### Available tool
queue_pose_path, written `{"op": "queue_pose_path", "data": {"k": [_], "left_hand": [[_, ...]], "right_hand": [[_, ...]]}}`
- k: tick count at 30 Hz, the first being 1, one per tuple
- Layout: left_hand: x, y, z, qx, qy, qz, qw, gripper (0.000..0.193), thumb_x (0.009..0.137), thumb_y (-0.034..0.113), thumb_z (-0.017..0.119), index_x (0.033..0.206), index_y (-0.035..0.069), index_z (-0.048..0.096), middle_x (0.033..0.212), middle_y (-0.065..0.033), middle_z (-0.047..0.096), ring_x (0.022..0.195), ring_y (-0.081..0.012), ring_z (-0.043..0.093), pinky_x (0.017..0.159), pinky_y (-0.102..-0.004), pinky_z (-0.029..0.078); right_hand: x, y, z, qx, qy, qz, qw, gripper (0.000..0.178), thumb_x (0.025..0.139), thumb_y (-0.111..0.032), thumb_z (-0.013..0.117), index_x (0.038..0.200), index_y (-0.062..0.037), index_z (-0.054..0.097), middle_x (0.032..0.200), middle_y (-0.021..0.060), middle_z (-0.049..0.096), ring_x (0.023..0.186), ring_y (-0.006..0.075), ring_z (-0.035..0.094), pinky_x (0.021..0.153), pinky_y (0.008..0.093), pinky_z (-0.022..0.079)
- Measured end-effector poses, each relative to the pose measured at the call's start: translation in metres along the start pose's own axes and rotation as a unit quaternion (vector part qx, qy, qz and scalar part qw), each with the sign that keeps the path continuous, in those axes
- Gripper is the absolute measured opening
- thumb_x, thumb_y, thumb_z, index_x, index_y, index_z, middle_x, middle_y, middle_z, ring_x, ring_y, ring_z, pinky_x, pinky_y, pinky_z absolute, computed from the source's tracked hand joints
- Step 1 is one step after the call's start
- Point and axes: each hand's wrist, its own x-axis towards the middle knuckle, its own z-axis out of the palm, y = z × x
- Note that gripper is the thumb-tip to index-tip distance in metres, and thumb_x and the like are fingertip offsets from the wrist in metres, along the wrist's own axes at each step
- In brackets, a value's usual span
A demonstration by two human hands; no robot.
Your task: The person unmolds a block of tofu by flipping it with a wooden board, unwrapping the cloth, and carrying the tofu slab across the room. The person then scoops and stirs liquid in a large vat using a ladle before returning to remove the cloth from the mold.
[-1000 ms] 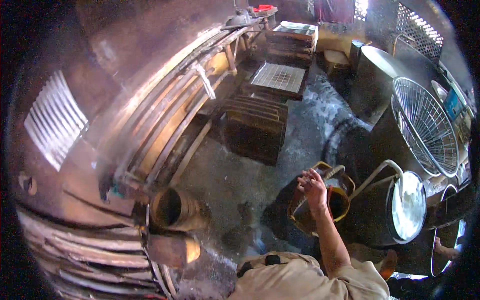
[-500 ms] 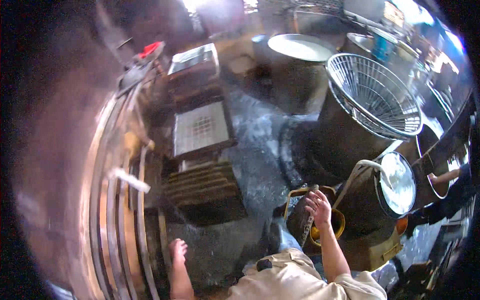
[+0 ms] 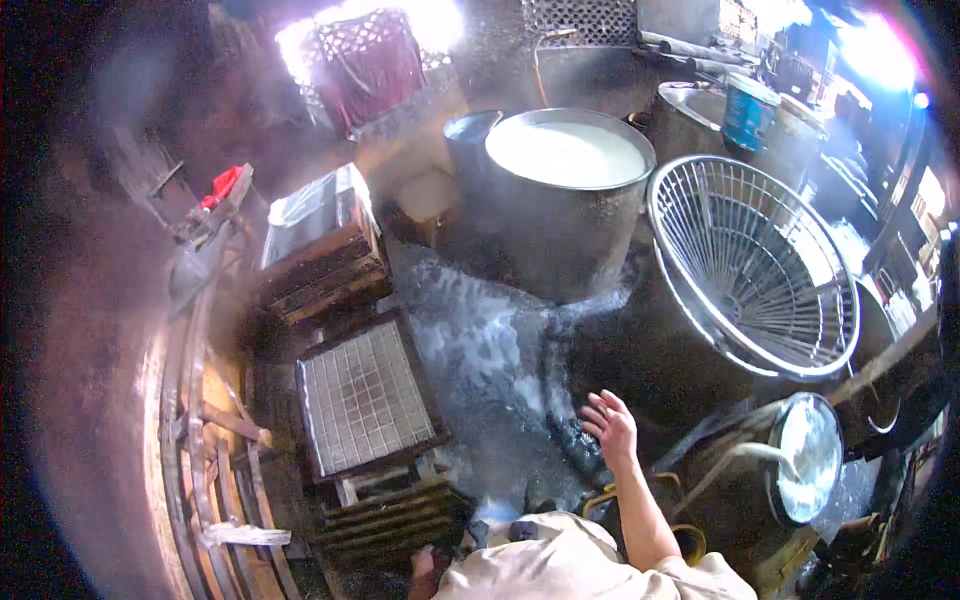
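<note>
I have two grips in view: my right grip [image 3: 612, 428] is raised, fingers loosely parted and bare, while my left grip [image 3: 428, 566] is low, dim and blurred, so I cannot tell how far it is closed. One yellow-rimmed container [image 3: 600, 497] is at the near side, partly behind my right forearm, its contents hidden. One stack of dark slatted frames [image 3: 395, 520] is near my left grip; one pale gridded tray [image 3: 365, 395] is just beyond it. Far off, one large grey metal vat [image 3: 570, 230] contains white liquid [image 3: 565, 150]. To the right are one silver wire basket [image 3: 745, 260] and one dark round drum [image 3: 745, 515] of whitish, frothy liquid [image 3: 808, 455].
</note>
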Motion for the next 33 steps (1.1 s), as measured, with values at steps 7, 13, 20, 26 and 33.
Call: {"op": "queue_pose_path", "data": {"k": [7,13,20,26,33], "left_hand": [[0.074,0.102,0.094,0.009,0.006,-0.052,0.999,0.016,0.082,0.025,0.047,0.083,0.011,0.055,0.069,-0.0032,0.056,0.063,-0.0187,0.056,0.051,-0.0267,0.043],[0.210,0.270,0.205,-0.019,-0.066,-0.008,0.998,0.017,0.082,0.026,0.050,0.084,0.010,0.056,0.069,-0.0024,0.056,0.062,-0.0158,0.055,0.055,-0.0251,0.045],[0.282,0.583,0.419,0.009,-0.160,0.147,0.976,0.019,0.078,0.025,0.057,0.093,0.012,0.054,0.078,-0.0013,0.056,0.066,-0.0124,0.055,0.055,-0.0252,0.046],[0.244,0.766,0.552,0.059,-0.219,0.276,0.934,0.033,0.077,0.025,0.060,0.102,0.006,0.054,0.085,-0.0051,0.062,0.071,-0.0118,0.059,0.062,-0.0231,0.044],[0.374,0.803,0.553,0.057,-0.196,0.202,0.958,0.027,0.077,0.024,0.058,0.098,0.007,0.054,0.076,-0.0051,0.059,0.061,-0.0117,0.055,0.047,-0.0225,0.043]], "right_hand": [[0.191,0.003,0.098,-0.026,-0.079,-0.012,0.996,0.047,0.077,-0.016,0.053,0.119,-0.0010,0.040,0.116,0.0166,0.049,0.099,0.0270,0.055,0.078,0.0349,0.049],[0.370,0.020,0.163,-0.099,-0.066,-0.018,0.993,0.048,0.076,-0.020,0.054,0.119,-0.0021,0.041,0.114,0.0138,0.051,0.096,0.0250,0.056,0.077,0.0359,0.047],[0.537,-0.022,0.267,-0.215,-0.100,-0.126,0.963,0.059,0.073,-0.030,0.060,0.119,0.0001,0.039,0.112,0.0136,0.050,0.093,0.0217,0.056,0.073,0.0317,0.048],[0.727,-0.032,0.314,-0.390,-0.096,-0.176,0.899,0.047,0.081,-0.022,0.049,0.122,-0.0007,0.038,0.117,0.0145,0.048,0.099,0.0227,0.053,0.080,0.0325,0.044],[0.995,-0.026,0.334,-0.670,-0.127,-0.276,0.678,0.052,0.065,-0.016,0.065,0.113,-0.0090,0.048,0.112,0.0099,0.051,0.104,0.0275,0.048,0.083,0.0432,0.041]]}}
